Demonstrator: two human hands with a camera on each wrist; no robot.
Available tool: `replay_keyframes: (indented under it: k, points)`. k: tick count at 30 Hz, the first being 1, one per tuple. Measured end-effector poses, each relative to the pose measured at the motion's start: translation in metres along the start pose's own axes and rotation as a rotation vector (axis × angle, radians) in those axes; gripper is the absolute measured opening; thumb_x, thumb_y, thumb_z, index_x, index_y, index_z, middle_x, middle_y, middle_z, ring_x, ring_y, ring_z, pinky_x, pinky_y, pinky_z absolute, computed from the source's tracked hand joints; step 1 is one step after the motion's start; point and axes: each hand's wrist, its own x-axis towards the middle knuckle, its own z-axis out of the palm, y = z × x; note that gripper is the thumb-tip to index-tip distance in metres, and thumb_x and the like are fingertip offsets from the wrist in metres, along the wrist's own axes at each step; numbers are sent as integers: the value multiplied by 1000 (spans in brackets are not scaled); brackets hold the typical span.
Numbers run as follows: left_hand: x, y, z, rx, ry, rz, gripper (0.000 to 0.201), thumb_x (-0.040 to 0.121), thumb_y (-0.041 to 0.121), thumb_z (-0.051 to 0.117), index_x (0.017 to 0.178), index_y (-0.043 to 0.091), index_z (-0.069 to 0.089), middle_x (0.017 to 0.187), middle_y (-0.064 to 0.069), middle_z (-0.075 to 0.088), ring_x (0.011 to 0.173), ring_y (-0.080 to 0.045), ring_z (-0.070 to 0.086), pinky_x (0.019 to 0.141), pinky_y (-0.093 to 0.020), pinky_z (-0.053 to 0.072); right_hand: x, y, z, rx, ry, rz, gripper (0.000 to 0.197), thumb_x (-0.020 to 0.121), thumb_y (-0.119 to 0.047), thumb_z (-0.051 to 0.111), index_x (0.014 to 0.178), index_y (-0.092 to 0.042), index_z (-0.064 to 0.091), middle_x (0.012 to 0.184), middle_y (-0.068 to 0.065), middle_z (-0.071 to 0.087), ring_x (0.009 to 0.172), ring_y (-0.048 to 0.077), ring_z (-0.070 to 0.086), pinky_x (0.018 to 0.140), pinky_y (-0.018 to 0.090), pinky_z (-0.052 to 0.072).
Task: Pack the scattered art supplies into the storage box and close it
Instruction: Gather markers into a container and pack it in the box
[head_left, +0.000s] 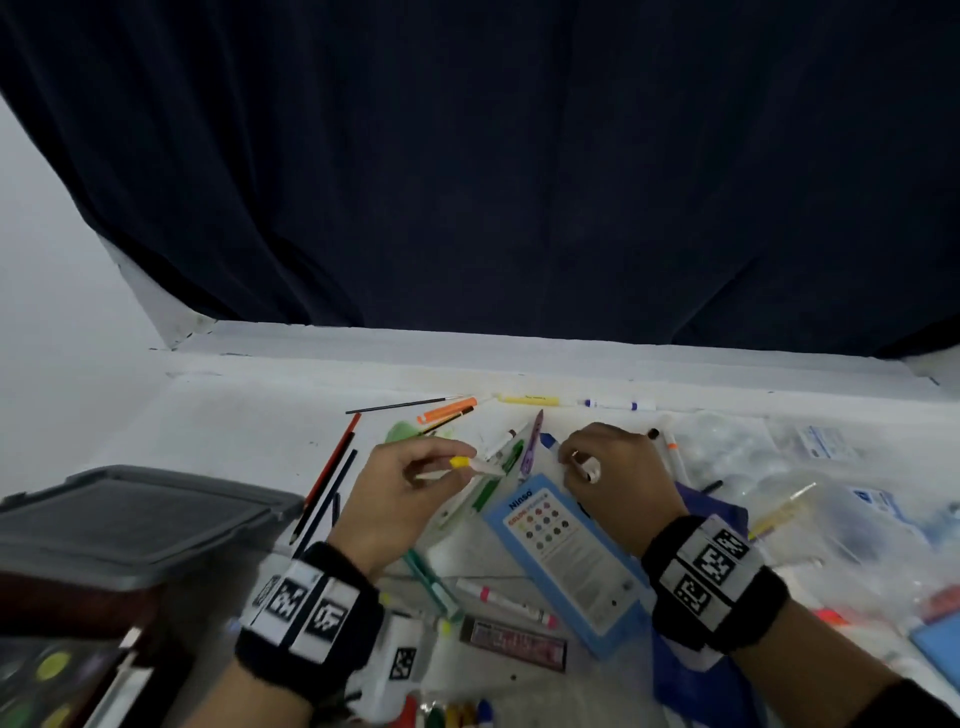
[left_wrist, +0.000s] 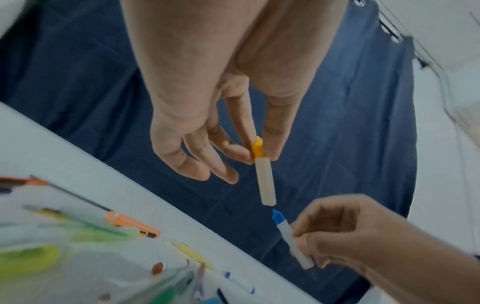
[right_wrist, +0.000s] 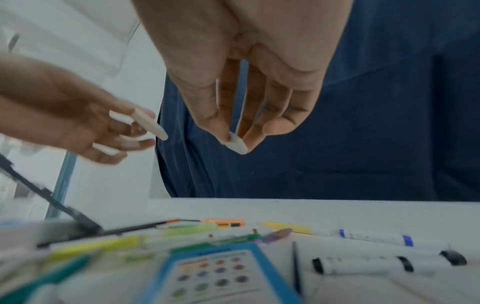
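Where legible, "Ninso", perhaps, blue card (head_left: 561, 558)

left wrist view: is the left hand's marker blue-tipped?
No. The left hand pinches a marker with a yellow tip; the blue-tipped marker is in the right hand.

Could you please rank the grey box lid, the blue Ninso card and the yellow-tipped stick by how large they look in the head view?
1. Grey box lid, though it sits nearest the camera.
2. Blue Ninso card.
3. Yellow-tipped stick, pinched by the left hand.
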Motion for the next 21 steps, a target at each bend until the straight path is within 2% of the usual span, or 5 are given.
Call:
replay_keyframes:
  k: [3,7,13,17,21]
  points:
    - [-41,6,-4,-270,27,-60,17,82,3,74,98,7,77,94,-6,77,91,-14,71,78,-18,53,-35,-25,-9,130,70,41,14,77,-3,73,79,-17,69,80,-6,67,71,7,62,62,18,51]
    - [-89,-5,-4,-430,79,-128,20,77,15,75,96,12,80,95,-9,75,88,-18,71,82,-24,56,-89,-50,-14,259,108,88,16,76,-2,77,78,-16,68,83,-8,70,80,1,64,63,6,44]
    - [-151,-22,9,-476,1,-310,35,69,22,88,101,13,77,98,-14,76,89,-19,71,76,-23,55,-155,-72,-9,386,33,274,25,75,-3,79,74,-25,68,78,-17,69,77,3,67,62,15,52]
    - [-177,-34,24,-358,-53,-353,18,68,7,84,85,7,77,88,-18,76,80,-20,71,72,-23,56,-178,-88,-1,462,-91,382,26,76,-3,76,82,-28,69,78,-18,70,73,4,67,61,18,52]
    - [-186,-44,31,-8,-127,-211,11,79,4,81,86,12,79,82,-2,77,75,-13,72,71,-19,53,-191,-98,3,434,-152,416,27,75,-9,76,84,-34,69,77,-18,69,73,2,66,62,12,50]
